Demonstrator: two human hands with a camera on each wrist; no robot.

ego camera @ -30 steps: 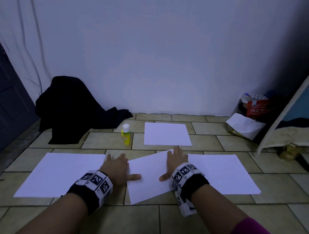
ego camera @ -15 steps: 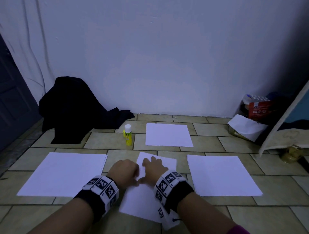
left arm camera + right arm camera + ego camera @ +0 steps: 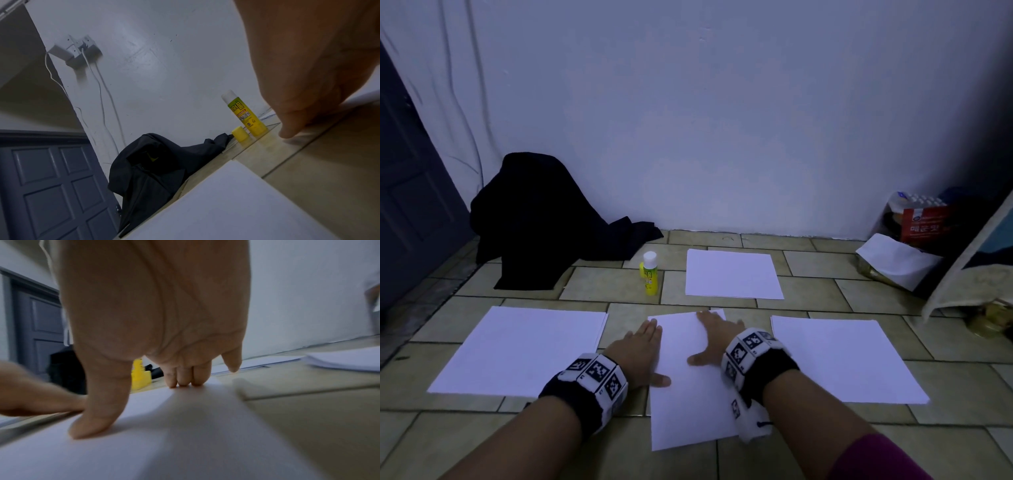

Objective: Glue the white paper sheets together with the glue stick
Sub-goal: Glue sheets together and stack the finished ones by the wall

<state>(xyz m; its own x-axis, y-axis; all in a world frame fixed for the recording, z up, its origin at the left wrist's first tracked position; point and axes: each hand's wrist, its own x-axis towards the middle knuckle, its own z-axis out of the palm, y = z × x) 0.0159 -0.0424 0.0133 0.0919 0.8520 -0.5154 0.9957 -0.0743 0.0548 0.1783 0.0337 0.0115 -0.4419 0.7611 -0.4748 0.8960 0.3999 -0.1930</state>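
A white paper sheet (image 3: 688,387) lies on the tiled floor right in front of me, with a second sheet's corner peeking out at its far right. My left hand (image 3: 640,349) lies flat along its left edge, thumb on the paper. My right hand (image 3: 717,337) presses flat on its far right part, and its fingertips (image 3: 183,381) and thumb touch the sheet (image 3: 185,426). The yellow glue stick (image 3: 650,274) with a white top stands upright beyond the sheet, untouched. A small yellow cap (image 3: 240,134) stands beside the glue stick (image 3: 244,113).
Paper stacks lie at the left (image 3: 520,349), right (image 3: 839,356) and far middle (image 3: 732,274). A black cloth heap (image 3: 541,219) leans on the wall at the back left by a grey door (image 3: 410,205). Bags and a box (image 3: 914,233) fill the right corner.
The middle sheet has turned from slanted to nearly square with me. My hands drew together on it, then spread apart to its left edge and far right part.
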